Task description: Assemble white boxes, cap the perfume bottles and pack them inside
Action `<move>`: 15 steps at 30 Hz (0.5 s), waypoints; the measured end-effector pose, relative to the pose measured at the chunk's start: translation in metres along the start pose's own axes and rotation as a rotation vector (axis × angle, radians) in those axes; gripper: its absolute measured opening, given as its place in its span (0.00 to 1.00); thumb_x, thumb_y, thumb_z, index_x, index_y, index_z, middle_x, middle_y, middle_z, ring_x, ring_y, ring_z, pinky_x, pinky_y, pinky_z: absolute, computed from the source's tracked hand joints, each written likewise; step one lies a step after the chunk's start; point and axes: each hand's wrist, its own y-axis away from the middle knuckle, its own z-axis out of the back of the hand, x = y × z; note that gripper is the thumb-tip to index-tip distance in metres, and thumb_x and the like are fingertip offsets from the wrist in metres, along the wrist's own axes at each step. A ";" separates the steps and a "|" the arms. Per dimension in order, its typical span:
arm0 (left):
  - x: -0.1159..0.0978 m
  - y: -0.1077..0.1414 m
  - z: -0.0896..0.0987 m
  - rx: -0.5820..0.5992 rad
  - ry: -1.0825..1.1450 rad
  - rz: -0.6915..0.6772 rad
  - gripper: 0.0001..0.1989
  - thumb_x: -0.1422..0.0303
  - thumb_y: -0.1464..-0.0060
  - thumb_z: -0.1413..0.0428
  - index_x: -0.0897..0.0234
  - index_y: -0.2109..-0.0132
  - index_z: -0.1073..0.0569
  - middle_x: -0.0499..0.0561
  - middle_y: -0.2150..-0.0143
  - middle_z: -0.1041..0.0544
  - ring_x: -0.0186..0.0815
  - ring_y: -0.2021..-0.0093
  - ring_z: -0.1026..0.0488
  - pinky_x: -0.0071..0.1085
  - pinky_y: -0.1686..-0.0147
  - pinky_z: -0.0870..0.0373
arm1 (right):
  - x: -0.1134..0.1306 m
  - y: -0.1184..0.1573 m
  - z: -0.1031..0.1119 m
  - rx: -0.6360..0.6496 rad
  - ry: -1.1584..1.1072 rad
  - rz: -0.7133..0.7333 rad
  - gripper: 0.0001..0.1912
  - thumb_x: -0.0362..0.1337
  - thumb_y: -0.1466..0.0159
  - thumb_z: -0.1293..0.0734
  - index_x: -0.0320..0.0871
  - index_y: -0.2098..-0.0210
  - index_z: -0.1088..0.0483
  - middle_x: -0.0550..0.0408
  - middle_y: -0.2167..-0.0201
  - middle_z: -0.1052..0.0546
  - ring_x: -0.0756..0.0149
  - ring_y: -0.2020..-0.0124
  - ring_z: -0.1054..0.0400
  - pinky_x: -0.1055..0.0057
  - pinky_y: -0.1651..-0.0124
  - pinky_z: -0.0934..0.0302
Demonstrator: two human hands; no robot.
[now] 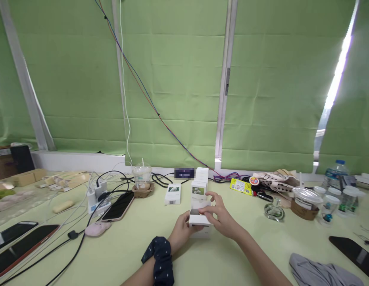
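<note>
In the middle of the table is a small white box (204,231), open at the top. Its raised lid carries a picture of green leaves and white shapes. My left hand (182,230) is closed around the box's lower left side, thumb across the front. At the top opening, my right hand (221,216) grips the box's right edge with curled fingers, its thumb over the opening. A small reddish-brown spot shows by that thumb; I cannot tell what it is. What lies inside the box is hidden. A similar closed white box (173,194) lies behind, to the left.
Beyond my hands sit more white boxes (201,173) and a small dark display (185,173). A cup (142,176), a phone (118,206) and cables are on the left. A glass bottle (274,211), a lidded cup (305,204) and a grey cloth (323,271) occupy the right.
</note>
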 end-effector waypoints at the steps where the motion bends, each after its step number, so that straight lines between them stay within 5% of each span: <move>1: 0.001 0.000 0.000 -0.001 -0.001 0.000 0.18 0.64 0.59 0.32 0.66 0.60 0.22 0.53 0.63 0.19 0.43 0.59 0.24 0.35 0.60 0.28 | -0.001 0.000 0.000 -0.008 0.012 0.003 0.15 0.30 0.37 0.39 0.52 0.61 0.22 0.48 0.43 0.41 0.52 0.46 0.43 0.48 0.44 0.43; 8: 0.003 0.002 -0.001 -0.037 0.005 -0.031 0.23 0.68 0.58 0.32 0.62 0.54 0.29 0.53 0.56 0.20 0.44 0.54 0.25 0.36 0.57 0.29 | -0.005 0.000 -0.001 -0.190 -0.112 0.038 0.19 0.30 0.41 0.35 0.47 0.50 0.32 0.51 0.61 0.26 0.59 0.60 0.33 0.62 0.59 0.36; 15: -0.010 0.009 -0.002 -0.139 -0.162 -0.184 0.30 0.64 0.48 0.39 0.54 0.42 0.44 0.54 0.49 0.27 0.43 0.49 0.28 0.43 0.51 0.31 | -0.006 -0.001 -0.005 -0.316 -0.243 -0.128 0.09 0.36 0.41 0.35 0.44 0.61 0.27 0.49 0.62 0.23 0.60 0.62 0.30 0.67 0.65 0.33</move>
